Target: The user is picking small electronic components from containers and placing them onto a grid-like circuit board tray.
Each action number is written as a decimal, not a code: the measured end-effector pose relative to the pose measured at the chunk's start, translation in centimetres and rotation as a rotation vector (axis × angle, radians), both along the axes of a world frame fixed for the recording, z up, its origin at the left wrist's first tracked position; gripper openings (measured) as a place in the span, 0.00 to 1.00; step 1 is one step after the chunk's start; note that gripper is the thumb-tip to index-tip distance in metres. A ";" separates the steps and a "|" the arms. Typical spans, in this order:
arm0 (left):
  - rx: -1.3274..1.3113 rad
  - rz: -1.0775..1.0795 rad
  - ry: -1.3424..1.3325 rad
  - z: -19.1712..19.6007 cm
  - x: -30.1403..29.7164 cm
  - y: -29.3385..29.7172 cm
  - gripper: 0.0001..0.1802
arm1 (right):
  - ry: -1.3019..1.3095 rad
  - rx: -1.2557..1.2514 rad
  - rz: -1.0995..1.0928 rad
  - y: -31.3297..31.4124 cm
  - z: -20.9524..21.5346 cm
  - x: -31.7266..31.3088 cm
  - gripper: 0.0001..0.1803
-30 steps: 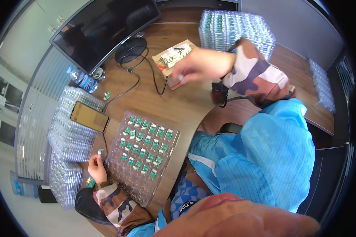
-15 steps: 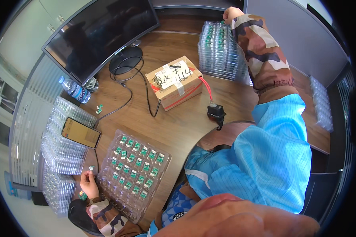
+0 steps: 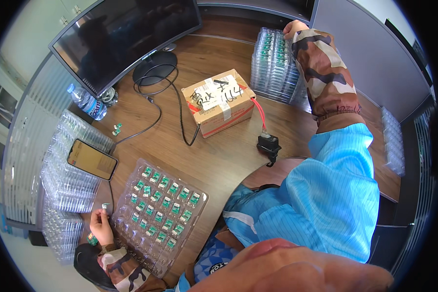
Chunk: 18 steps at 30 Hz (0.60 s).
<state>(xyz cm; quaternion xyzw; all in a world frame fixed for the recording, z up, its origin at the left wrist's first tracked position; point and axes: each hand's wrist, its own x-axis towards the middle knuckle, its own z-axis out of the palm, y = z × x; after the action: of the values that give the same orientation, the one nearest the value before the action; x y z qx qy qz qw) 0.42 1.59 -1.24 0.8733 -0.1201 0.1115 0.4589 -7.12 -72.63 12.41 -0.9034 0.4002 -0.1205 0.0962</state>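
Desk (image 3: 214, 160): brown wood-grain top, smooth, curved cut-out at the person's seat.
Monitor (image 3: 126, 39): dark curved screen on a round black foot, far left.
Box (image 3: 219, 101): cardboard, taped, paper label on top; red and black wires lead from it to a small black switch (image 3: 268, 145).
Far stack (image 3: 276, 63): clear plastic trays holding green parts, piled at the far right of the desk.
Near stack (image 3: 68, 170): empty clear ribbed trays, left edge; a phone (image 3: 92, 159) with an amber screen lies on top.
Tray (image 3: 161, 214): clear moulded plastic, grid pockets, most filled with small green-and-white parts; it lies just right of the left hand.
Bottle (image 3: 86, 102): clear plastic, blue cap, lying beside the monitor foot.
Right hand (image 3: 293, 28): arm in camouflage sleeve stretched out; hand rests on the far stack's top rear edge; finger spread cannot be told.
Left hand (image 3: 101, 225): fingers curled narrow, pinching one part (image 3: 105, 206) at the fingertips, just off the tray's left rim.
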 end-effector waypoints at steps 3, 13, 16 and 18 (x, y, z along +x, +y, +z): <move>0.001 -0.021 -0.014 0.0 0.3 -0.2 0.04 | 0.003 0.010 -0.010 -0.4 -0.2 -0.2 0.14; -0.003 -0.012 -0.017 0.0 -0.6 0.6 0.04 | -0.181 -0.233 0.077 0.2 -0.5 0.2 0.09; 0.126 0.049 -0.062 0.6 -1.0 0.3 0.06 | -0.249 -0.289 0.160 0.5 0.3 0.2 0.09; 0.190 0.015 -0.085 1.1 -0.8 -0.4 0.06 | -0.296 -0.307 0.258 1.5 1.5 0.3 0.10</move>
<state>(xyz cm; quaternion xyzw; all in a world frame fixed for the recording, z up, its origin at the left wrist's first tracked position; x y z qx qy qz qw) -0.36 1.23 -0.13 0.9081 -0.1431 0.1401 0.3677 -6.82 -71.16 13.95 -0.9236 0.2399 -0.2976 0.0301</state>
